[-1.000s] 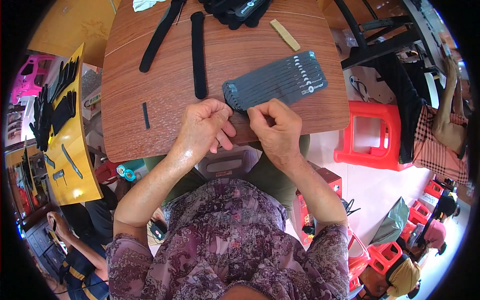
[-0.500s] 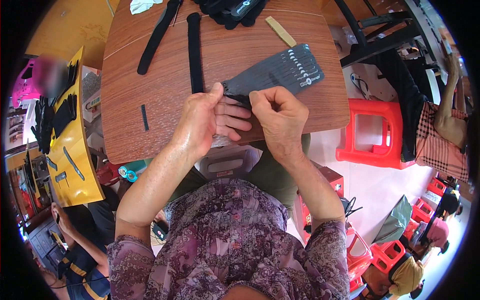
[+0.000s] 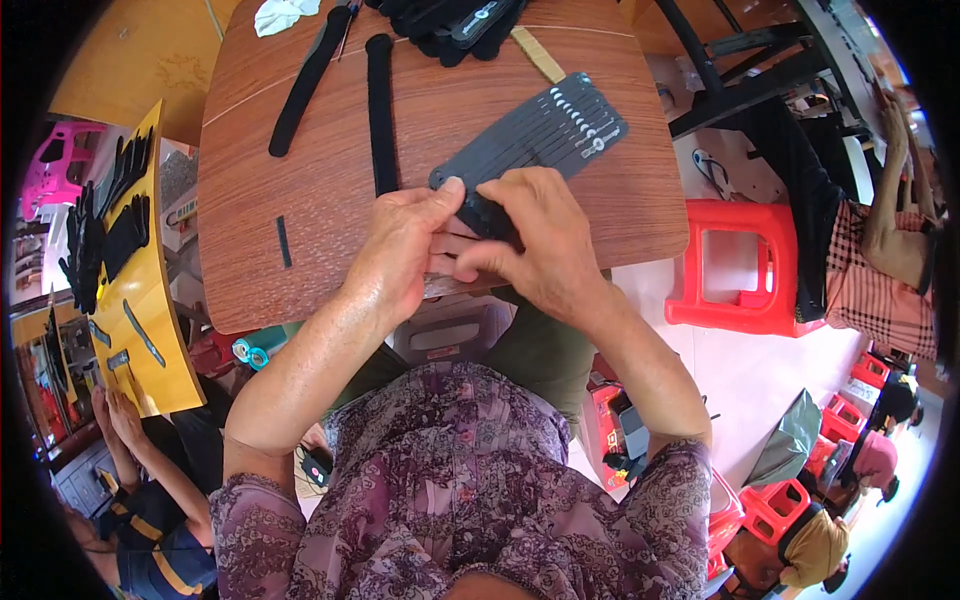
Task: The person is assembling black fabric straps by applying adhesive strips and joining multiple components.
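A flat dark grey sheet of straps (image 3: 540, 125), with lengthwise lines and a row of white marks, lies slantwise over the wooden table. Its near end is in my left hand (image 3: 395, 240), the thumb pressed on top and the fingers underneath. My right hand (image 3: 550, 235) curls over a black part at that near end, with its thumb set apart below. What its fingertips grip is partly hidden. Just beyond my left hand a long black strap (image 3: 380, 110) runs away from me. Left of that lies another long black strap (image 3: 300, 110).
A short dark strip (image 3: 284, 242) lies on the table's left. At the far side are a black pile (image 3: 450, 25), a tan strip (image 3: 538, 55) and a white cloth (image 3: 285, 14). A red stool (image 3: 740, 210) stands right; a yellow table (image 3: 150, 350) stands left, near another person's hands (image 3: 118, 415).
My right hand has opened from a pinch and turned, its thumb now lower and apart. The sheet of straps has shifted slightly left and toward the far side.
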`<control>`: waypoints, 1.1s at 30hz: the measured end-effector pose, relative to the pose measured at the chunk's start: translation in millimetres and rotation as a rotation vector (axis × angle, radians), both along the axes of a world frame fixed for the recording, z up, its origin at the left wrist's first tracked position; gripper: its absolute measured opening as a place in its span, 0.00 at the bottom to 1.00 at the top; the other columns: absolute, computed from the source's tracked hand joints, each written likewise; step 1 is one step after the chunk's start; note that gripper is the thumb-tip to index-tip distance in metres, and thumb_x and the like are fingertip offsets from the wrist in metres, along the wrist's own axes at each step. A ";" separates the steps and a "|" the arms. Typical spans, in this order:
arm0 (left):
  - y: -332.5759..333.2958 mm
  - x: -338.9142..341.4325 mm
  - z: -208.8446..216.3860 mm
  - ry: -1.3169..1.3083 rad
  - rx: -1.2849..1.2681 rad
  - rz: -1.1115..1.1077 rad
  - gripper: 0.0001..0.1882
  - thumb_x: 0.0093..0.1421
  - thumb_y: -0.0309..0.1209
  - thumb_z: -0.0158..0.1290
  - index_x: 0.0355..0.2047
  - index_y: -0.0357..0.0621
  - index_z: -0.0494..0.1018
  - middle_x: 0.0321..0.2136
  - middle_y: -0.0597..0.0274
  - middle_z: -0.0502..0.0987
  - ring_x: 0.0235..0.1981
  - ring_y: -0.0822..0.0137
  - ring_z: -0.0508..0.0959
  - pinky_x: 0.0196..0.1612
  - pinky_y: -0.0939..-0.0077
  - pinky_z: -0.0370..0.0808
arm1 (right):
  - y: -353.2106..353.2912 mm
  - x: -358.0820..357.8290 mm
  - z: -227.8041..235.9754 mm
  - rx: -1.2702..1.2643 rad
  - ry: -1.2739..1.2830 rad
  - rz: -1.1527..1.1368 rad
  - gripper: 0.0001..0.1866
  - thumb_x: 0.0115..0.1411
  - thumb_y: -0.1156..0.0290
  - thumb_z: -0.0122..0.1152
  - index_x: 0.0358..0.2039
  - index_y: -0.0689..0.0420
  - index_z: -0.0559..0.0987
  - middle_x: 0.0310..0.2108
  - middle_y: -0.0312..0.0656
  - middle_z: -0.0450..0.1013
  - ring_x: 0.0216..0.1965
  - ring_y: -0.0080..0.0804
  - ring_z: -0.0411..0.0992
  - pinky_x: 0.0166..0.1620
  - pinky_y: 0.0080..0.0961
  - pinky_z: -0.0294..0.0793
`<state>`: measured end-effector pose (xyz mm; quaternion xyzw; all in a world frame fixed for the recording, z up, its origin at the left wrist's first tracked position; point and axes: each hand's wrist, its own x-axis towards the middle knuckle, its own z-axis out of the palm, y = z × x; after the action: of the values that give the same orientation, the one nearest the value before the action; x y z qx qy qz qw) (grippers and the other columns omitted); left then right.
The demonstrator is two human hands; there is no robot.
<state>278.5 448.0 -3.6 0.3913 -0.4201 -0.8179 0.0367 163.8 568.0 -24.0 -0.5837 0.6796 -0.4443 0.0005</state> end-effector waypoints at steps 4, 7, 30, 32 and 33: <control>-4.7 1.5 0.3 0.037 0.023 -0.005 0.19 0.64 0.43 0.47 0.35 0.35 0.69 0.29 0.45 0.77 0.27 0.54 0.81 0.22 0.64 0.79 | -6.5 0.2 -7.2 -0.014 0.355 -0.079 0.20 0.42 0.61 0.65 0.32 0.61 0.73 0.31 0.44 0.66 0.31 0.39 0.64 0.30 0.29 0.65; -7.5 2.2 -4.2 0.002 0.027 0.019 0.24 0.64 0.45 0.46 0.38 0.29 0.69 0.29 0.44 0.77 0.27 0.55 0.81 0.22 0.64 0.79 | -9.9 -5.8 -12.1 0.044 0.686 0.044 0.12 0.42 0.65 0.59 0.24 0.61 0.72 0.25 0.42 0.64 0.30 0.37 0.64 0.28 0.28 0.64; 13.5 -9.8 -4.1 0.160 0.063 -0.096 0.09 0.63 0.26 0.46 0.37 0.31 0.69 0.32 0.50 0.78 0.28 0.61 0.81 0.25 0.72 0.81 | 48.2 9.9 -3.6 -0.031 0.044 -0.151 0.22 0.41 0.72 0.70 0.37 0.64 0.75 0.38 0.49 0.72 0.34 0.44 0.70 0.36 0.34 0.71; 11.8 -13.3 -4.2 0.114 0.044 -0.134 0.09 0.63 0.26 0.46 0.37 0.30 0.69 0.33 0.49 0.78 0.27 0.61 0.81 0.24 0.73 0.80 | 56.4 9.0 -7.3 -0.026 0.066 -0.193 0.22 0.41 0.72 0.70 0.37 0.64 0.75 0.38 0.48 0.72 0.34 0.44 0.70 0.36 0.34 0.71; 11.8 -14.6 -3.9 0.069 0.017 -0.160 0.09 0.63 0.26 0.46 0.37 0.30 0.69 0.33 0.48 0.77 0.27 0.60 0.81 0.23 0.73 0.80 | 58.7 9.0 -9.5 -0.026 0.088 -0.223 0.22 0.41 0.72 0.70 0.37 0.63 0.75 0.37 0.47 0.71 0.34 0.44 0.70 0.36 0.34 0.71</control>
<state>263.9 459.8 -7.6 0.3283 -0.4416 -0.8348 -0.0176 172.9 626.7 -33.6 -0.5234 0.7339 -0.4242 -0.0866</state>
